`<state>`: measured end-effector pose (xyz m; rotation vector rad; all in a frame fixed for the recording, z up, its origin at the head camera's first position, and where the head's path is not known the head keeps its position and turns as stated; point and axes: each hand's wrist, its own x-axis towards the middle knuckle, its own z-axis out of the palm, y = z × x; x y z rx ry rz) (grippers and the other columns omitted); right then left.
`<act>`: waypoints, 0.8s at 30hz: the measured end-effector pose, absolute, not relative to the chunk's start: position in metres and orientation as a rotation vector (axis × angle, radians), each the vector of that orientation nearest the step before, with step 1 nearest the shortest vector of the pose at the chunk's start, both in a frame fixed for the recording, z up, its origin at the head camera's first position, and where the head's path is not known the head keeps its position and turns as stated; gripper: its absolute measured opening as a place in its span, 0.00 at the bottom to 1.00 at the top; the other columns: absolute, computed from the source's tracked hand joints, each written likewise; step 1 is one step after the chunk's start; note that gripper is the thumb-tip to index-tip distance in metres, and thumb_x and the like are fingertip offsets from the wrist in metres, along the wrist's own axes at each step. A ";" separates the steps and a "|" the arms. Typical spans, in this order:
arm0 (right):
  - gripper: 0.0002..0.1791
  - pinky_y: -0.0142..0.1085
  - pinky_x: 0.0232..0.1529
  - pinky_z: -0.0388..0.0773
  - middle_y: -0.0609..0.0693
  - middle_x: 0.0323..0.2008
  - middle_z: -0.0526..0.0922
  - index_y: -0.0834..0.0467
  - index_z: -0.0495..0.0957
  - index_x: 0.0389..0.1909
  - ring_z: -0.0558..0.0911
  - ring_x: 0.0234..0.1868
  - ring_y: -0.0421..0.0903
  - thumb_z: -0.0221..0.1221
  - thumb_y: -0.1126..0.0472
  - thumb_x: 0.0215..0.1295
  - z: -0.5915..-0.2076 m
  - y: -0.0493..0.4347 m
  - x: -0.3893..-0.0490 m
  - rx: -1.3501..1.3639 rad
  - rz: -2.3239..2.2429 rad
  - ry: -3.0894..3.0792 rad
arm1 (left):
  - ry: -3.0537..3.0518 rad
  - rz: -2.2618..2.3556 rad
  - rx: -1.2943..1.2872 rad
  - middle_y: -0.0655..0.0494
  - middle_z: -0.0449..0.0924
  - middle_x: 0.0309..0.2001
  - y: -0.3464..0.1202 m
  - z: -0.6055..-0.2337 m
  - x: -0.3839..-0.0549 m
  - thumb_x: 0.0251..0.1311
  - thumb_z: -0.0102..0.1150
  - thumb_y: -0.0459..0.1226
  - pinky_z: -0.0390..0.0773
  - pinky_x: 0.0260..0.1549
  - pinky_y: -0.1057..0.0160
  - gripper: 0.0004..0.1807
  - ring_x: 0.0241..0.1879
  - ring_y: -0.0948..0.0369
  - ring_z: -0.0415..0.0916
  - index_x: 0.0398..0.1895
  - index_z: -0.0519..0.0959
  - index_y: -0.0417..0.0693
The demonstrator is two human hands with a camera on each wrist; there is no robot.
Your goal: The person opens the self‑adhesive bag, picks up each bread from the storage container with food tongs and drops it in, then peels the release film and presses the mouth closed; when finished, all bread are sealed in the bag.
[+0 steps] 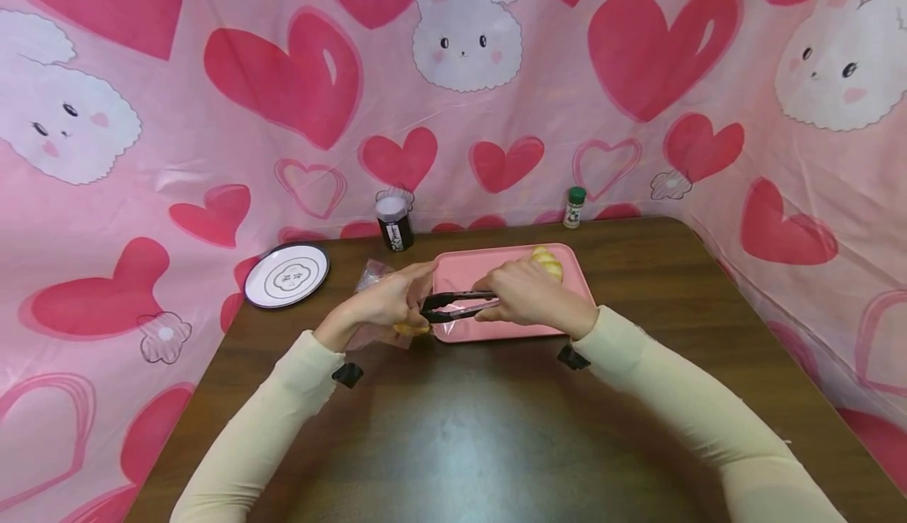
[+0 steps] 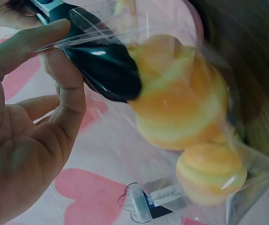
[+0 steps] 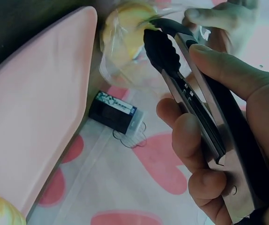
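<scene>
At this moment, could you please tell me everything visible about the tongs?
The tongs have silver, metal-looking arms with black outer grips and black heads with scalloped edges. The right hand grips them with the arms parted. In the head view they run sideways, overlapping the left part of the pink tray, heads pointing toward the left hand. The heads are at the clear bag; whether they touch the yellow-orange buns inside is unclear.

In the head view, metal tongs [image 1: 476, 310] are glinting; at nine o'clock from them a plastic bag [image 1: 373, 271] is shining, at six a wood-grained table [image 1: 453, 436] is gleaming.
</scene>
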<state>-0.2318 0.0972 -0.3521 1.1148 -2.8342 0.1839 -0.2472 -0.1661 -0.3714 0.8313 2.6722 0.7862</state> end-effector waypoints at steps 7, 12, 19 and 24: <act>0.17 0.33 0.20 0.66 0.39 0.26 0.83 0.43 0.87 0.41 0.72 0.22 0.41 0.72 0.40 0.53 -0.358 0.094 -0.232 1.108 0.209 -2.823 | 2.695 0.758 0.825 0.48 0.61 0.74 -0.166 -0.371 -0.246 0.47 0.75 0.34 0.79 0.40 0.61 0.57 0.32 0.62 0.77 0.80 0.52 0.51; 0.20 0.34 0.21 0.69 0.42 0.30 0.86 0.45 0.88 0.41 0.74 0.24 0.41 0.71 0.39 0.52 -0.358 0.094 -0.233 1.088 0.220 -2.879 | 2.642 0.841 0.766 0.42 0.60 0.74 -0.169 -0.373 -0.247 0.48 0.73 0.30 0.81 0.32 0.63 0.56 0.33 0.61 0.79 0.80 0.52 0.53; 0.22 0.35 0.25 0.70 0.41 0.22 0.80 0.48 0.86 0.34 0.74 0.24 0.43 0.71 0.34 0.49 -0.355 0.094 -0.237 1.059 0.167 -2.957 | 2.565 0.885 0.732 0.44 0.59 0.74 -0.170 -0.375 -0.248 0.50 0.74 0.30 0.82 0.28 0.65 0.56 0.28 0.63 0.79 0.80 0.50 0.49; 0.25 0.37 0.29 0.73 0.42 0.25 0.82 0.50 0.87 0.38 0.76 0.26 0.43 0.70 0.34 0.50 -0.353 0.094 -0.239 1.089 0.164 -2.981 | 2.550 0.881 0.738 0.44 0.62 0.72 -0.170 -0.376 -0.248 0.50 0.73 0.29 0.82 0.26 0.63 0.56 0.25 0.62 0.78 0.80 0.50 0.49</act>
